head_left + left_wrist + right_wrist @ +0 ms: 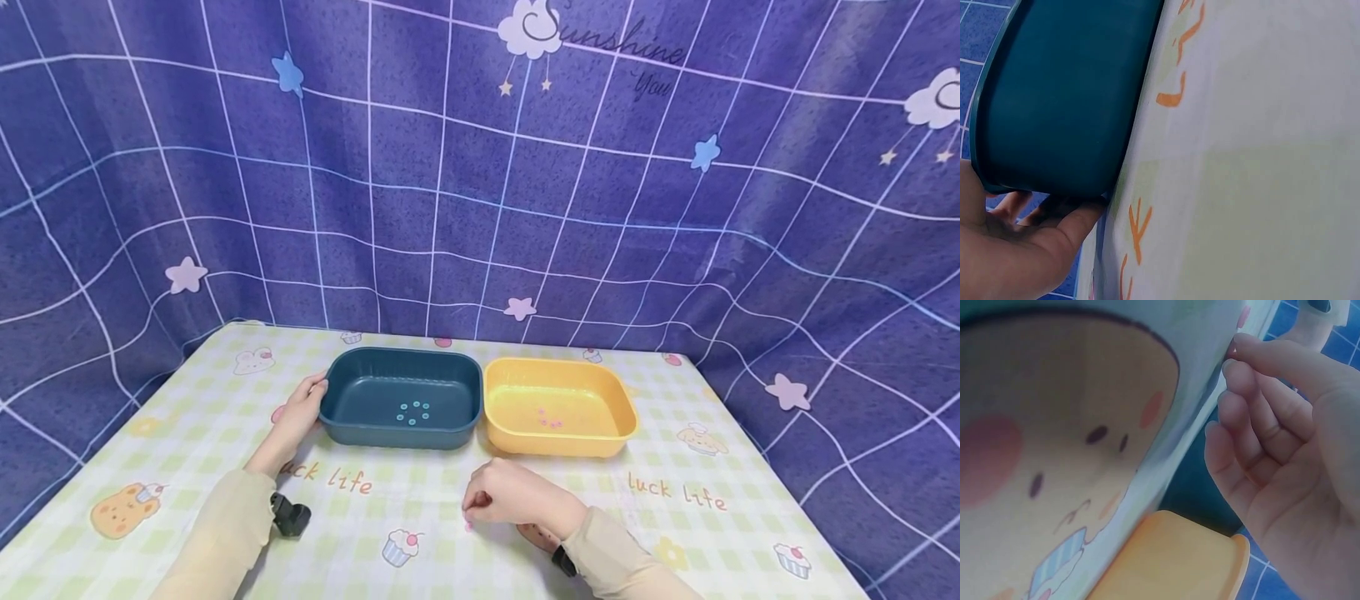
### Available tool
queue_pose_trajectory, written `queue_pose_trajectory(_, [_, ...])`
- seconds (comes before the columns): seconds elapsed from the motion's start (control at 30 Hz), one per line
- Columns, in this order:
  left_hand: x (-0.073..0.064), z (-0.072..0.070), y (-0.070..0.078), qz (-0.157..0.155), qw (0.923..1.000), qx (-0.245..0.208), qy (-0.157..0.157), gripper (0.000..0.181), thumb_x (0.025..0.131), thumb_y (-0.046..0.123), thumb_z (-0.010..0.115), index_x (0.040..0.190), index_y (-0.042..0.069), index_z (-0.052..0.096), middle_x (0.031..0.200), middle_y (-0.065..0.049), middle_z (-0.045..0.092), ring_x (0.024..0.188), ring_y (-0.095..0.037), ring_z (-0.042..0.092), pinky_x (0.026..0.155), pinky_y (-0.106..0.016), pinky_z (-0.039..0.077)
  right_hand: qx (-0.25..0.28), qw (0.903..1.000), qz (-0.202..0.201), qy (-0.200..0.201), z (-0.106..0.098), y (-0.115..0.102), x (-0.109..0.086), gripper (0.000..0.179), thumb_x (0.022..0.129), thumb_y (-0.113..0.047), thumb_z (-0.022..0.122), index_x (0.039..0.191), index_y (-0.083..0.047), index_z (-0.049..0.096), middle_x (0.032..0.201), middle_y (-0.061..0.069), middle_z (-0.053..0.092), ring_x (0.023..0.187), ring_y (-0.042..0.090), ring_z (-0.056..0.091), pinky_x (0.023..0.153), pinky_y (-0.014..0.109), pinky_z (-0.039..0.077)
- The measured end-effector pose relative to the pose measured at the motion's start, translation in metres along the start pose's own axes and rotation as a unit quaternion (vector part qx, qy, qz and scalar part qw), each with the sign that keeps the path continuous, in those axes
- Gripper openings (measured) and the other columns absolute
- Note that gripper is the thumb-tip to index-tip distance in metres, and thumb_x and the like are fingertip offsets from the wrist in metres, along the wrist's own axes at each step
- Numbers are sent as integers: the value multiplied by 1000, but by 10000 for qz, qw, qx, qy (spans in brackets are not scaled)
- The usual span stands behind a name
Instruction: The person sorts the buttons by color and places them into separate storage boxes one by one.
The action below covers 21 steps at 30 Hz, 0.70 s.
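Observation:
My left hand [300, 410] rests at the left end of a dark teal bin [405, 437], its thumb and fingers round the end wall in the left wrist view. Several small teal rings [413, 405] lie on the bin's floor. Low over the cloth, in front of the bins, my right hand [517, 497] brings thumb and index finger together on what looks like a tiny pink bead [1233, 350], mostly hidden. Another small pink piece [468, 527] lies on the cloth just beside the fingertips. Several pink pieces [551, 423] sit inside the yellow bin [558, 444].
The two bins stand side by side toward the back of the table. A checked cloth [322, 550] with printed cupcakes, animals and lettering covers it. Behind hangs a blue curtain [420, 225] with a grid and stars. Each wrist wears a small black camera [290, 514].

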<state>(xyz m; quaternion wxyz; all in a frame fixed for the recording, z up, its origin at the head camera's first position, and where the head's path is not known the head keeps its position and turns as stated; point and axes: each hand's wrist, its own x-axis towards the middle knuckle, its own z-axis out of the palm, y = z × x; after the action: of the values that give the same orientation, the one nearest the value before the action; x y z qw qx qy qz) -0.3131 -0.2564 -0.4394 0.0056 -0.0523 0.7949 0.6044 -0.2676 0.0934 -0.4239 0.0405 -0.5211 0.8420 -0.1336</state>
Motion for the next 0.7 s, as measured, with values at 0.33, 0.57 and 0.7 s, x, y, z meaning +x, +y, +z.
queue_pose_trajectory(0.33, [1,-1,2,-74,10000,36,28,58,103,40,20,151,10,12,154,-23,14,138,-40,26,106,-54,35,138,9998,28,102,-4,-1,0,6,84,-15,69,82,-16,74,71,-13,59,64,-5,47,61,0,35])
queue_pose_trajectory(0.57, [0,-1,2,-54,10000,18,4,58,103,39,20,151,9,12,154,-23,14,139,-40,24,107,-54,33,300,9989,8,347,-9,1,1,6,83,-11,67,83,-13,73,72,-8,60,65,1,51,60,0,35])
queue_pose_trajectory(0.7, [0,0,1,-76,9999,22,66,57,103,39,21,151,9,14,154,-24,16,138,-39,25,106,-54,34,328,9985,0,428,-11,4,2,6,84,-12,67,84,-12,73,74,-8,61,67,1,52,61,1,37])
